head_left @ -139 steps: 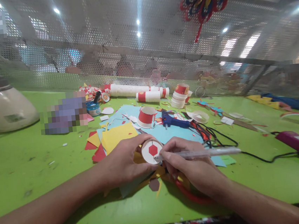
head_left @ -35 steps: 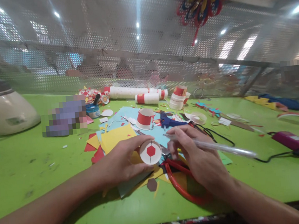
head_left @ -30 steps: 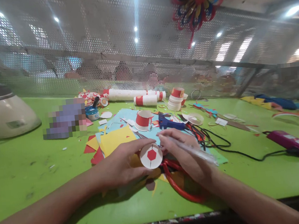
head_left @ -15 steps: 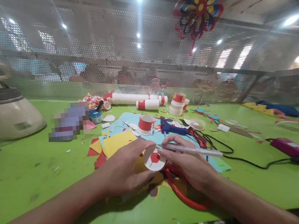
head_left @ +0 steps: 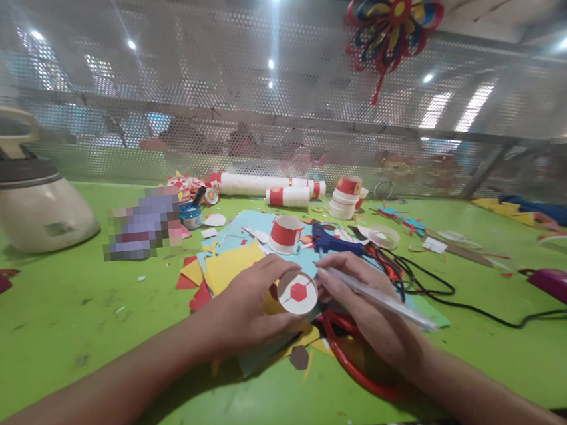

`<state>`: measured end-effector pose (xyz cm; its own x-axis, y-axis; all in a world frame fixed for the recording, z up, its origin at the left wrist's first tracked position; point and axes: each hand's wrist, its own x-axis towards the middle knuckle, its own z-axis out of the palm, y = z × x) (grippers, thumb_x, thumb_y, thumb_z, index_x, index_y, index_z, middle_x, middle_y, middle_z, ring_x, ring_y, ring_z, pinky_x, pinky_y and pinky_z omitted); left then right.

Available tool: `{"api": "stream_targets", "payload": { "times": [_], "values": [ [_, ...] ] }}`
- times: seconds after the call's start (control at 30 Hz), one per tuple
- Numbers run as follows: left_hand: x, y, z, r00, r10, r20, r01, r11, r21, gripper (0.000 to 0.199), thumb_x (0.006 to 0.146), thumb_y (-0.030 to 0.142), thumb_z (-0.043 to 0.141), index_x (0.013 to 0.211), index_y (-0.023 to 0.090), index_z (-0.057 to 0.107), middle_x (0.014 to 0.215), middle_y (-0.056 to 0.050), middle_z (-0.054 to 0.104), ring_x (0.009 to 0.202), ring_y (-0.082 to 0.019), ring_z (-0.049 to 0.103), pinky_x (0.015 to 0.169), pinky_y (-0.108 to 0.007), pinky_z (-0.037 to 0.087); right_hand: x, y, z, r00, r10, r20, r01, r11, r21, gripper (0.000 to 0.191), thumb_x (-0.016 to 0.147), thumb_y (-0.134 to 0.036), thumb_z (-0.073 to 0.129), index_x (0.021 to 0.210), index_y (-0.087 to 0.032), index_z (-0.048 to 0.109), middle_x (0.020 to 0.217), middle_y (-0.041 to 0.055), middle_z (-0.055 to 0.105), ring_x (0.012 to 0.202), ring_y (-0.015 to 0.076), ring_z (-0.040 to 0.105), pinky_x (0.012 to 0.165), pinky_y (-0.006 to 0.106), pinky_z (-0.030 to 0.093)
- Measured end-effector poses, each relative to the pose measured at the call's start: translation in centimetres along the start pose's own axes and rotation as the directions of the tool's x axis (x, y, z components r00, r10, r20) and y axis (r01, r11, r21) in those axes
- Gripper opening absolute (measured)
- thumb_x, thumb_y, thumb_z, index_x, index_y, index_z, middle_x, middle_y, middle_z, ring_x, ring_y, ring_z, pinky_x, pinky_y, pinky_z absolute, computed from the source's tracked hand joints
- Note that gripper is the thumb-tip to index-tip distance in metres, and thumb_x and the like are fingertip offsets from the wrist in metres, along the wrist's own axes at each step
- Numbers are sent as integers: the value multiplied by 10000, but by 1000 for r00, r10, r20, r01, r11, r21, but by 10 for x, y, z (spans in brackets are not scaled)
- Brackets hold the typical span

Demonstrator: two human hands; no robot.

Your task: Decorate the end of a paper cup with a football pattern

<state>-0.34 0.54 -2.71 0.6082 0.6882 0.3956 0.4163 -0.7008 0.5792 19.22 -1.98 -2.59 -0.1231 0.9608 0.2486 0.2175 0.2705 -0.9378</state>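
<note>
My left hand [head_left: 257, 302] grips a round white paper piece, apparently a cut-down paper cup [head_left: 293, 310], between thumb and fingers. Its face carries a red hexagon [head_left: 298, 292] with thin dark lines running out from it. Just right of it, my right hand [head_left: 367, 304] is closed around a clear-barrelled pen [head_left: 382, 300], the tip near the cup's edge. Beneath my hands lie red-handled scissors [head_left: 350, 360], mostly covered, and a dark paper hexagon [head_left: 299, 358]. Beyond them a red and white paper cup [head_left: 285, 233] stands on blue paper.
A blue glue gun [head_left: 334, 241] lies behind my right hand, its black cord trailing right. Yellow paper [head_left: 233, 264] is at left. Farther back are stacked paper cups [head_left: 345, 198], a tape roll [head_left: 384, 237] and a blue jar [head_left: 191, 216]. A large beige kettle [head_left: 43, 215] stands far left.
The pen tip has come away from the cup's face, and my right hand has shifted slightly right. More dark lines show around the red hexagon. The whole view has swung slightly left.
</note>
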Motion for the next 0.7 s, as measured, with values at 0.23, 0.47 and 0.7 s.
{"api": "stream_targets", "payload": {
  "times": [0.23, 0.47, 0.7],
  "values": [
    [-3, -1, 1, 997, -74, -13, 73, 997, -39, 369, 754, 239, 659, 1095, 172, 534, 1039, -70, 575, 924, -210, 558, 803, -348, 477, -7, 6, -4, 998, 28, -52, -28, 1000, -3, 375, 932, -479, 453, 902, -194, 694, 484, -54, 365, 460, 93, 344, 445, 228, 290],
    [-1, 0, 2, 992, -128, -7, 128, 991, -41, 353, 744, 248, 665, 1066, 166, 545, 1017, -66, 571, 897, -208, 558, 787, -351, 478, -6, 5, -1, 991, 78, 108, -88, 992, 96, 167, 863, -341, 583, 881, -181, 628, 501, -61, 500, 437, 66, 422, 435, 183, 335],
    [-2, 0, 2, 983, -182, 13, 183, 979, -86, 367, 734, 234, 672, 1066, 196, 520, 1012, -40, 607, 879, -199, 580, 764, -340, 480, -10, 1, 3, 977, 120, 178, -134, 989, 68, 168, 860, -304, 557, 753, -174, 568, 556, -26, 575, 489, 99, 524, 476, 216, 419]
  ]
}}
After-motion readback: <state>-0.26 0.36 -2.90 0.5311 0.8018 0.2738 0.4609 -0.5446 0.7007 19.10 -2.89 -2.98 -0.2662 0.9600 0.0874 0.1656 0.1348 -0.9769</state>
